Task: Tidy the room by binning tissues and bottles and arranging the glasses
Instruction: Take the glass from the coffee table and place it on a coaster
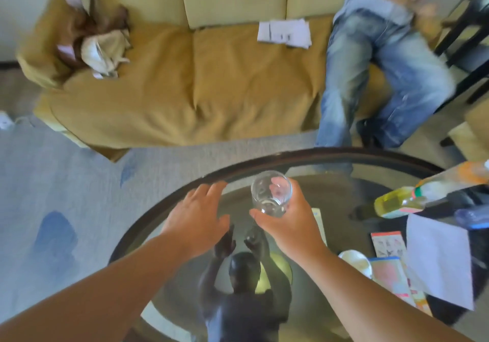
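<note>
My right hand (288, 220) grips a clear empty drinking glass (271, 192) from its near side, holding it over the far part of the round glass table (185, 188). My left hand (197, 213) hovers flat, fingers spread, just left of the glass and above the table's dark rim; it holds nothing. At the table's right edge lies a plastic bottle (404, 200) with yellow liquid, tipped on its side. A white tissue or paper sheet (439, 259) rests below it. A crumpled pale tissue or cloth (103, 50) sits on the sofa's left end.
A mustard sofa (185, 85) stands beyond the table, with papers (284, 33) on its seat and a person in jeans (370, 77) seated at its right end. Leaflets (389, 244), a white bowl (356, 262) and a blue bottle (473, 218) crowd the table's right side. Grey carpet (53, 183) lies at the left.
</note>
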